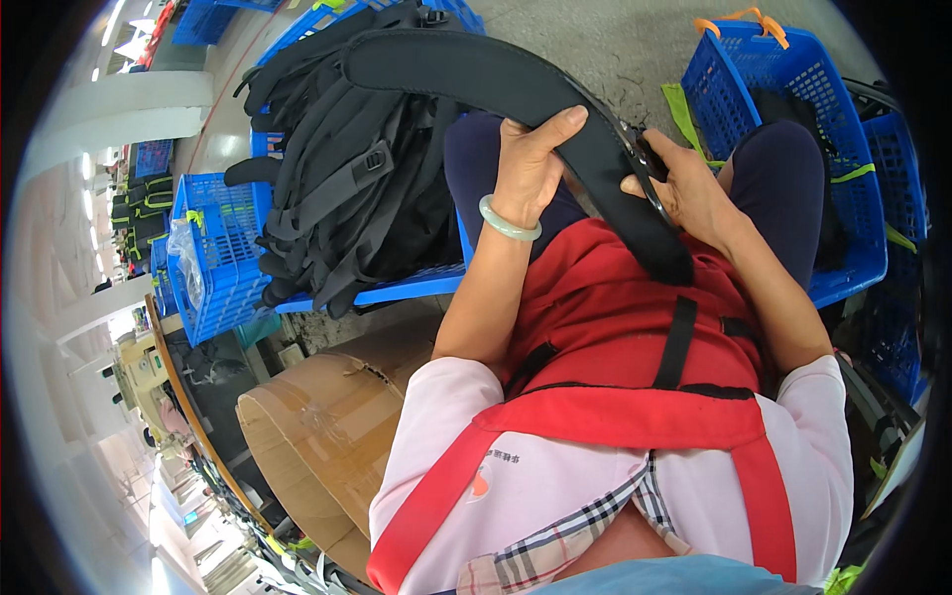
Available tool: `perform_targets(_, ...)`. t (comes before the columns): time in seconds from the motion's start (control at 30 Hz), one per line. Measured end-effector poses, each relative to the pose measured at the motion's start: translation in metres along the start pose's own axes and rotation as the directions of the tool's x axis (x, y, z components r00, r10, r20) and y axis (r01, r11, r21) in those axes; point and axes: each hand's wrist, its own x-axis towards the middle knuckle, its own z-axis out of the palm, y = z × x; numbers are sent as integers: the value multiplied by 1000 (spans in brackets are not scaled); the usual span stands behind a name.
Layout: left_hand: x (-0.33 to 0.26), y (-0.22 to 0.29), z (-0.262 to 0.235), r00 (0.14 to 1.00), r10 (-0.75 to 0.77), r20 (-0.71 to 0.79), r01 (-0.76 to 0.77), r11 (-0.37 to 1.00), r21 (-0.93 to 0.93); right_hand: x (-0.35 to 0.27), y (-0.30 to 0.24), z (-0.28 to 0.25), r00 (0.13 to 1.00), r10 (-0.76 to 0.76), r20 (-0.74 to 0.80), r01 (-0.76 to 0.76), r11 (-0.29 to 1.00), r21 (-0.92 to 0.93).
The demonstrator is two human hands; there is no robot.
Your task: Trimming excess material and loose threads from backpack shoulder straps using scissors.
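A long, curved black padded strap [446, 71] arcs over my lap, its lower end resting against the red apron [605, 297]. My left hand [531, 169] is closed on the strap's middle, thumb on top, with a pale green bangle [509, 220] at the wrist. My right hand [689, 188] is closed round dark-handled scissors [655, 196] right at the strap's right edge. Fingers and strap hide most of the scissors, so whether the blades are apart cannot be seen.
A heap of similar black straps [347, 188] with buckles fills a blue crate [397, 290] to the left. Another blue crate [853, 253] holding dark pieces stands at my right. A brown cardboard box [317, 416] sits near my left elbow. Farther left stands a smaller blue crate [223, 268].
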Motion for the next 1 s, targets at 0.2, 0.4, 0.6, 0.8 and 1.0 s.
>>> perform_targets(0.2,6,9,-3,998,-4,58,3,1000,15,-1,0,0,997,-49,-54,46,997,-56)
perform_targets(0.4,1,6,2,998,13,57,-14,1000,23,0,-8,-5,999,-35,-16,34,998,-45)
perform_targets(0.6,2,5,-3,999,-13,48,13,1000,16,-2,-2,-9,991,98,93,-105,992,74)
perform_targets(0.8,3,3,0,997,-27,78,24,999,40,-2,3,-11,999,-33,33,30,996,88)
perform_targets(1.0,9,13,9,999,38,37,-34,995,-92,0,0,-15,999,-22,-43,29,988,153)
